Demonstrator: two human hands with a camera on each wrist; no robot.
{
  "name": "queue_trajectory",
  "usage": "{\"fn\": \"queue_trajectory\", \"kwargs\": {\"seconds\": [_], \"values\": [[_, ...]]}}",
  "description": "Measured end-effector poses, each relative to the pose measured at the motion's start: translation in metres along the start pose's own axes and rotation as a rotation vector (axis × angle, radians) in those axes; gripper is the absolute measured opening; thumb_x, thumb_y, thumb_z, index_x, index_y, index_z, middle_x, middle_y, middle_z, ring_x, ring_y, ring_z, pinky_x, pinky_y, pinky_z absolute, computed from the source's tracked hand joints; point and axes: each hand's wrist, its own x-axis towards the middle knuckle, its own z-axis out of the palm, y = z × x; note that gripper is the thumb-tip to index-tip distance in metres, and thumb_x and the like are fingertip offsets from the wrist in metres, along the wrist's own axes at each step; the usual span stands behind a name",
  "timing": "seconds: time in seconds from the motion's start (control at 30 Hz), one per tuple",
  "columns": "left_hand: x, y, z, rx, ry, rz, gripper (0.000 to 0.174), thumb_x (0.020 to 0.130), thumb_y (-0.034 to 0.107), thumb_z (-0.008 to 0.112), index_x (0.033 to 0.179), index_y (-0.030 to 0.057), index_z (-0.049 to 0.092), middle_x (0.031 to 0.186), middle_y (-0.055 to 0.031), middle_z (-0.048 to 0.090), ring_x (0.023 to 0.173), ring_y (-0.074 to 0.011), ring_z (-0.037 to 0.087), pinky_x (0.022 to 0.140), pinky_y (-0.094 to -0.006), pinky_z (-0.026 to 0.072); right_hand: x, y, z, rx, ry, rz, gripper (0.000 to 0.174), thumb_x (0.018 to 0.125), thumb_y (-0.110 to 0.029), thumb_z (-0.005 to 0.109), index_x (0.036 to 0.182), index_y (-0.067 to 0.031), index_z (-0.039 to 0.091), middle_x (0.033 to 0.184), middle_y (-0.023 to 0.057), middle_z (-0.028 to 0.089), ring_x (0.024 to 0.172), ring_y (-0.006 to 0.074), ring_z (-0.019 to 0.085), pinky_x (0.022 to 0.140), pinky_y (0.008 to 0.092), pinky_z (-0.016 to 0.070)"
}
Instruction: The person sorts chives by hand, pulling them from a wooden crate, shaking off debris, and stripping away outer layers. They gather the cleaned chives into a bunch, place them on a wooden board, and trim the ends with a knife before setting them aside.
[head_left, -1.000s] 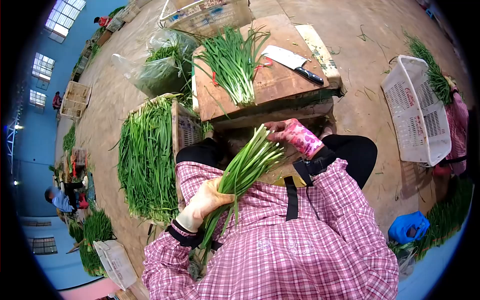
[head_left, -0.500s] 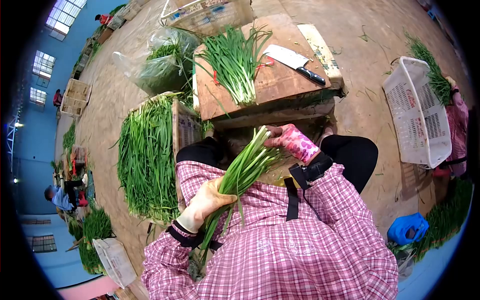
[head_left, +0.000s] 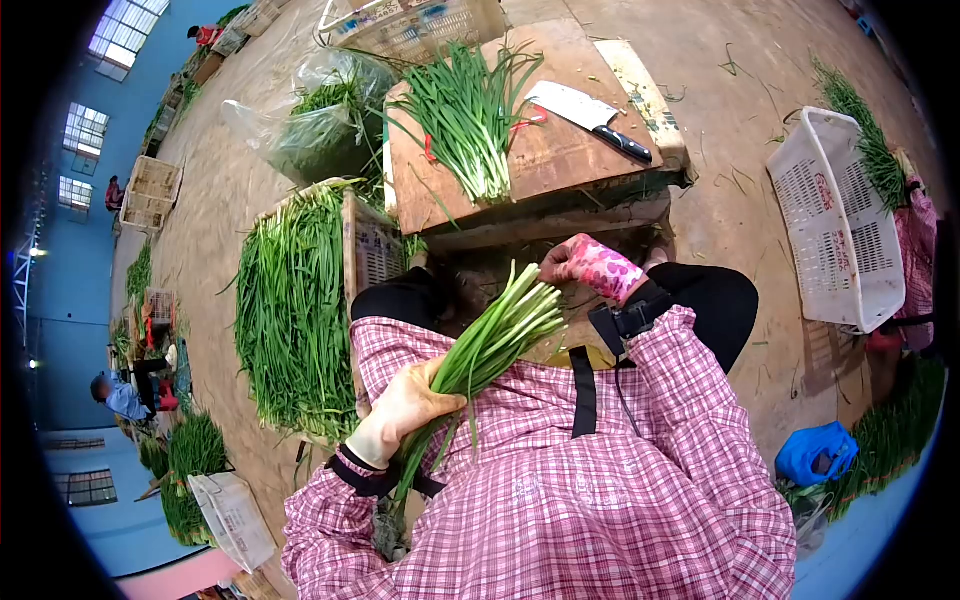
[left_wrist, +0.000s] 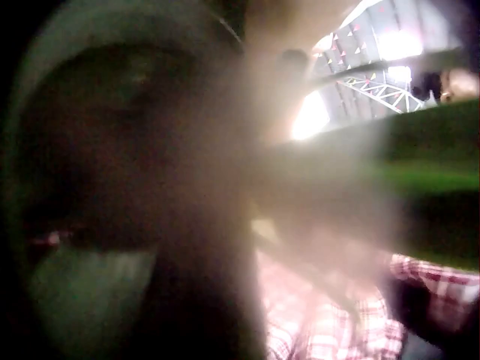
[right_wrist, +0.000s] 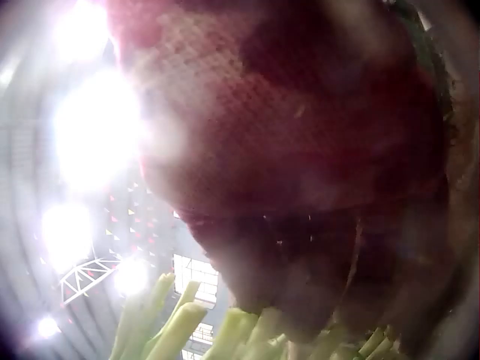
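Note:
My gloved left hand [head_left: 405, 408] grips a bunch of garlic chives [head_left: 495, 335], its pale cut ends pointing up and away, its green leaves trailing below the fist. In the left wrist view the hand is a dark blur beside a green band of chives [left_wrist: 435, 178]. My right hand [head_left: 592, 268], in a pink patterned covering, has its fingertips right at the pale ends. The right wrist view shows it dark and close above the stem ends [right_wrist: 176, 330]; I cannot tell whether the fingers pinch a stem. Another chive bunch [head_left: 470, 125] lies on the board [head_left: 560, 165] ahead.
A cleaver [head_left: 575, 105] lies on the board, next to red ties [head_left: 530, 118]. To the left stand a crate heaped with chives [head_left: 295, 310] and a clear plastic bag [head_left: 320, 140]. A white crate [head_left: 835, 225] and a blue bag [head_left: 815, 455] are at the right.
My right hand has shifted slightly up and right, a little away from the pale ends. My left hand keeps its grip, the bunch tipping slightly lower.

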Motion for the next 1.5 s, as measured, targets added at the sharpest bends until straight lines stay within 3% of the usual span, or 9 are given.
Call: {"fn": "queue_trajectory", "kwargs": {"seconds": [0.23,0.47,0.67,0.77,0.83,1.03,1.1,1.2,1.5], "values": [[-0.002,0.004,-0.001,-0.028,0.027,-0.062,0.047,0.082,-0.008,0.071,0.127,-0.0038,0.060,0.108,-0.0046,0.069,0.091,-0.0106,0.063,0.083,-0.0249,0.0527,-0.004,0.005,0.012,0.225,-0.027,-0.043,0.036,0.090,-0.019,0.072,0.121,-0.0020,0.067,0.104,0.0014,0.071,0.089,0.0102,0.063,0.082,0.0279,0.0489],[0.001,-0.001,-0.005,-0.052,-0.024,-0.062,0.046,0.082,-0.007,0.072,0.126,-0.0032,0.060,0.108,-0.0044,0.069,0.090,-0.0109,0.063,0.082,-0.0250,0.0525,0.007,0.009,0.023,0.187,0.046,-0.034,0.020,0.082,-0.006,0.069,0.099,0.0023,0.073,0.093,0.0055,0.072,0.087,0.0129,0.061,0.080,0.0294,0.0495],[-0.006,0.007,-0.008,-0.168,0.001,-0.124,0.045,0.081,-0.006,0.074,0.124,-0.0022,0.062,0.104,-0.0039,0.069,0.087,-0.0104,0.063,0.081,-0.0251,0.0526,0.004,0.020,-0.008,0.519,0.588,-0.080,0.012,0.083,-0.006,0.068,0.090,-0.0014,0.076,0.088,0.0090,0.075,0.073,0.0176,0.066,0.066,0.0315,0.0531],[-0.015,0.002,-0.021,-0.231,0.051,-0.192,0.036,0.083,-0.006,0.072,0.118,-0.0012,0.065,0.100,-0.0031,0.069,0.085,-0.0099,0.063,0.077,-0.0247,0.0531,-0.004,0.075,-0.074,-0.975,0.926,0.314,0.035,0.084,-0.035,0.069,0.101,-0.0040,0.073,0.088,0.0108,0.071,0.078,0.0295,0.069,0.072,0.0383,0.0555],[-0.013,-0.005,-0.026,-0.251,0.078,-0.147,0.038,0.082,-0.002,0.075,0.118,0.0005,0.064,0.099,-0.0020,0.068,0.079,-0.0093,0.063,0.071,-0.0243,0.0534,-0.029,0.024,-0.060,-1.183,0.617,0.547,0.051,0.084,-0.046,0.069,0.109,-0.0026,0.070,0.105,0.0150,0.070,0.099,0.0312,0.068,0.088,0.0408,0.0529],[-0.009,0.025,-0.025,-0.407,0.002,-0.067,0.043,0.081,0.013,0.081,0.117,0.0016,0.061,0.094,-0.0049,0.067,0.075,-0.0137,0.066,0.065,-0.0275,0.0574,-0.027,0.014,0.015,-0.292,-0.072,-0.086,0.062,0.093,-0.044,0.063,0.133,0.0029,0.055,0.127,0.0169,0.063,0.116,0.0280,0.062,0.100,0.0355,0.0478],[-0.008,0.044,-0.013,-0.335,-0.023,-0.062,0.040,0.084,0.017,0.079,0.115,0.0019,0.061,0.092,-0.0050,0.066,0.074,-0.0140,0.066,0.064,-0.0275,0.0568,0.006,0.020,0.030,-0.364,0.065,-0.482,0.044,0.101,-0.033,0.052,0.131,-0.0010,0.055,0.116,0.0136,0.064,0.107,0.0197,0.060,0.086,0.0306,0.0486],[0.010,0.045,0.000,-0.264,-0.165,-0.031,0.037,0.088,0.017,0.076,0.117,0.0020,0.059,0.092,-0.0049,0.065,0.075,-0.0150,0.067,0.065,-0.0281,0.0567,0.008,-0.017,0.035,0.965,-0.007,-0.341,0.063,0.099,-0.041,0.056,0.147,-0.0037,0.039,0.139,0.0121,0.053,0.123,0.0197,0.053,0.097,0.0359,0.0478],[0.049,0.085,0.027,-0.303,-0.186,0.083,0.044,0.088,0.008,0.074,0.128,0.0014,0.059,0.119,-0.0102,0.067,0.092,-0.0162,0.068,0.075,-0.0272,0.0598,-0.007,-0.054,-0.034,0.969,0.628,-0.495,0.105,0.083,-0.080,0.047,0.156,-0.0082,0.022,0.157,0.0160,0.033,0.143,0.0321,0.035,0.111,0.0459,0.0380]]}}
